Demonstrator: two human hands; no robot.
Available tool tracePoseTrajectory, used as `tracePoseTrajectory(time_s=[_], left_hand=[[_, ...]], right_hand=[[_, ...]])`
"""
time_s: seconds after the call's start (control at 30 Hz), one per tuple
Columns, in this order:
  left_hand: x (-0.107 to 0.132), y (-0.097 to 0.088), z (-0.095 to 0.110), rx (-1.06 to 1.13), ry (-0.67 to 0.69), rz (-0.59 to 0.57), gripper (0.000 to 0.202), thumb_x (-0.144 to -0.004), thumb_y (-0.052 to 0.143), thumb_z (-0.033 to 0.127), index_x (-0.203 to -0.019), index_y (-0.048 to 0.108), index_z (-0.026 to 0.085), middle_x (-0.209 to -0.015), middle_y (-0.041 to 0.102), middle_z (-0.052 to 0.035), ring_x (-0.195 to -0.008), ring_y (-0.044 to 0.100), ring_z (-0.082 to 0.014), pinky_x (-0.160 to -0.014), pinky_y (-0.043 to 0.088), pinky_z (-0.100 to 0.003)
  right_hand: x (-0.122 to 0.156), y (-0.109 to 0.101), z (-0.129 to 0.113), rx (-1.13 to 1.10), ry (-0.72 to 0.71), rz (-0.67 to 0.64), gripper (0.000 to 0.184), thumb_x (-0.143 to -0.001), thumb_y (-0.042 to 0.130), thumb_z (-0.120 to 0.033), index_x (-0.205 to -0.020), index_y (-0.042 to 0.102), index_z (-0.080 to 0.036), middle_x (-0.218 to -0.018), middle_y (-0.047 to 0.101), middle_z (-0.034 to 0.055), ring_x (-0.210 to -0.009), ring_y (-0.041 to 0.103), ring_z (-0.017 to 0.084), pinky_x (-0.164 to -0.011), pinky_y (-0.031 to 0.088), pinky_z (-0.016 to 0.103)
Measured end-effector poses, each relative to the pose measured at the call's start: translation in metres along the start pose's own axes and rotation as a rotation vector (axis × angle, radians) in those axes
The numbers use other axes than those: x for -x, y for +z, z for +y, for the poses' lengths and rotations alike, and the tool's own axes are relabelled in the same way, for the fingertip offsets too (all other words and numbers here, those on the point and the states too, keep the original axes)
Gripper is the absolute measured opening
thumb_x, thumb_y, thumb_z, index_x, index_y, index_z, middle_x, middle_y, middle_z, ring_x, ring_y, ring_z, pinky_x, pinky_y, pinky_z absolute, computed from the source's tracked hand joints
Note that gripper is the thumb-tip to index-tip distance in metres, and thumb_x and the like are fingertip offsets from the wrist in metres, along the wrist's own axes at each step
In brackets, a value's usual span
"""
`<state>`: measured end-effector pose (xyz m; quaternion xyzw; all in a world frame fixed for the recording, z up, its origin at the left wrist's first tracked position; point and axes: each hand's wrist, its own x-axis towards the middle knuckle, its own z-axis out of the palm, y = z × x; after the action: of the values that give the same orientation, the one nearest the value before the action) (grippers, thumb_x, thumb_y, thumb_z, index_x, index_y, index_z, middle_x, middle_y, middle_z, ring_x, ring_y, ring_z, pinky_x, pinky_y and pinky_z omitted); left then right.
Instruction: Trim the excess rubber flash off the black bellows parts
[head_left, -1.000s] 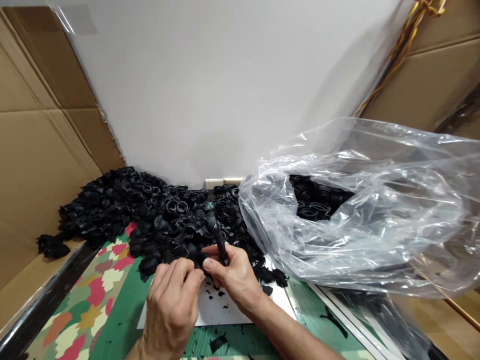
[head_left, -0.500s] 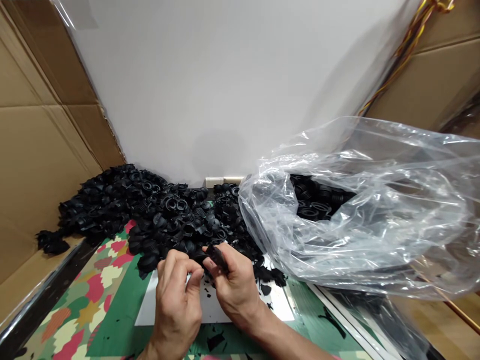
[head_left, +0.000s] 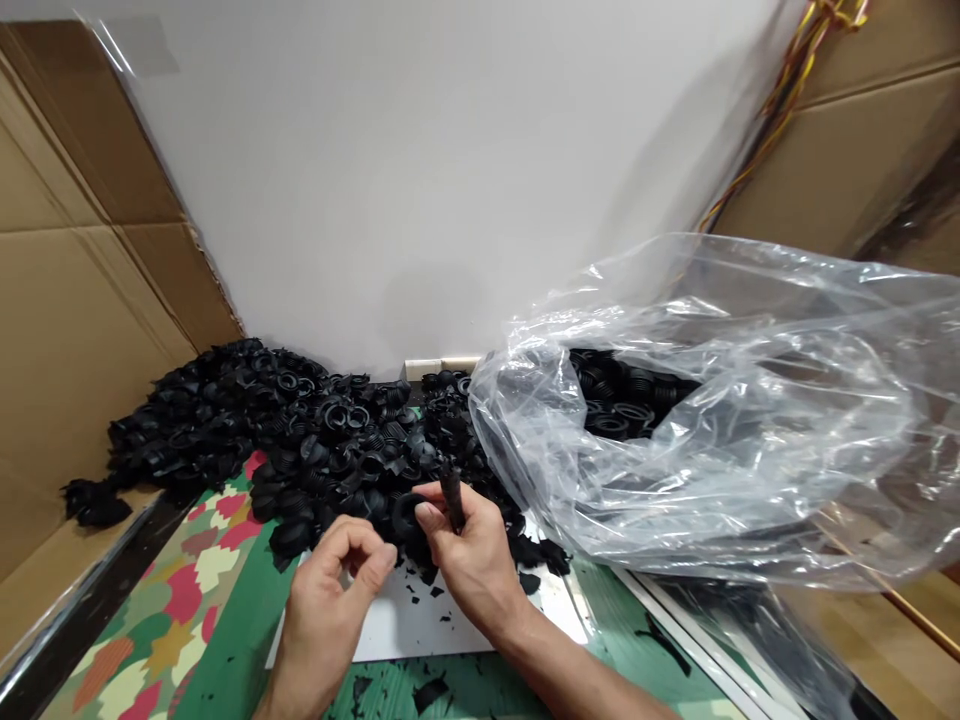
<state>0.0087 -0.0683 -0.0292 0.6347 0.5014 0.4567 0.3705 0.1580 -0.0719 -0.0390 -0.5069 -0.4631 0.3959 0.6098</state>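
Observation:
My right hand [head_left: 471,555] is closed around a dark stick-like tool [head_left: 451,492] that stands up between thumb and fingers; its kind is unclear. At its thumb and fingertips is a black ribbed rubber piece [head_left: 407,515], round and cup-like, partly hidden by the hand. To the left, my left hand [head_left: 330,595] is curled, thumb and forefinger pinched together; anything between them is too small or hidden to name. Both hands hover over a white sheet [head_left: 409,630] strewn with black scraps. Just beyond lies a large heap of black ribbed rubber pieces [head_left: 337,430].
At right, a clear plastic bag [head_left: 750,480] gapes over more black ribbed parts [head_left: 630,395]. Cardboard [head_left: 82,330] walls the left side, and a pale panel [head_left: 450,180] rises behind the heap. Trimmings [head_left: 430,692] lie on the green surface [head_left: 232,640]. White strips [head_left: 682,640] run at lower right.
My left hand has drawn away to the left and lower. In my right hand the tool has turned more upright, and a round rubber piece now shows at the fingertips. The view shifted slightly.

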Motion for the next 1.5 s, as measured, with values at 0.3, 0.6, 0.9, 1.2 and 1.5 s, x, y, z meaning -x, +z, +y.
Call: tracePoseTrajectory(time_s=[0.3,0.6,0.9,1.2,1.5], left_hand=[[-0.002,0.012,0.005,0.271,-0.082,0.014,0.037,-0.065,0.076,0.026,-0.101,0.070,0.020,-0.073,0.071,-0.0003,-0.060,0.062,-0.0137,-0.060,0.053,-0.023],[-0.010,0.003,0.008,0.468,-0.212,0.058,0.036,-0.053,0.084,0.024,-0.087,0.074,0.018,-0.071,0.074,-0.0036,-0.055,0.067,-0.0164,-0.046,0.051,-0.020],[-0.009,0.004,-0.005,0.419,-0.127,0.102,0.034,-0.049,0.083,0.016,-0.082,0.078,0.021,-0.077,0.071,-0.0013,-0.064,0.062,-0.0129,-0.058,0.052,-0.019],[-0.009,-0.004,0.000,0.128,0.067,-0.053,0.025,-0.062,0.075,0.018,-0.085,0.080,0.025,-0.085,0.072,-0.0048,-0.079,0.066,-0.0192,-0.069,0.054,-0.023],[-0.003,-0.004,0.003,0.413,-0.120,-0.014,0.027,-0.053,0.084,0.022,-0.079,0.079,0.020,-0.070,0.072,-0.0027,-0.053,0.058,-0.0119,-0.052,0.051,-0.020]], right_hand=[[-0.001,0.008,-0.003,-0.303,0.195,-0.133,0.028,-0.069,0.066,-0.042,-0.078,0.062,-0.016,-0.048,0.048,-0.0059,-0.036,0.037,0.007,-0.037,0.030,0.021],[-0.011,-0.017,-0.015,0.116,-0.262,-0.104,0.010,-0.078,0.056,-0.020,-0.072,0.063,-0.017,-0.070,0.060,0.0020,-0.063,0.054,0.014,-0.059,0.043,0.025],[-0.002,-0.013,-0.008,0.360,-0.559,-0.397,0.025,-0.067,0.048,0.001,-0.078,0.058,-0.019,-0.073,0.055,0.0015,-0.066,0.053,0.014,-0.058,0.041,0.022],[-0.001,-0.020,-0.017,0.695,-0.541,-0.564,0.021,-0.062,0.051,-0.003,-0.074,0.051,-0.020,-0.076,0.054,-0.0005,-0.060,0.048,0.013,-0.052,0.032,0.023],[-0.009,-0.015,-0.007,0.507,-0.302,-0.162,0.010,-0.064,0.051,-0.011,-0.067,0.048,-0.020,-0.066,0.050,-0.0014,-0.058,0.045,0.013,-0.054,0.035,0.024]])
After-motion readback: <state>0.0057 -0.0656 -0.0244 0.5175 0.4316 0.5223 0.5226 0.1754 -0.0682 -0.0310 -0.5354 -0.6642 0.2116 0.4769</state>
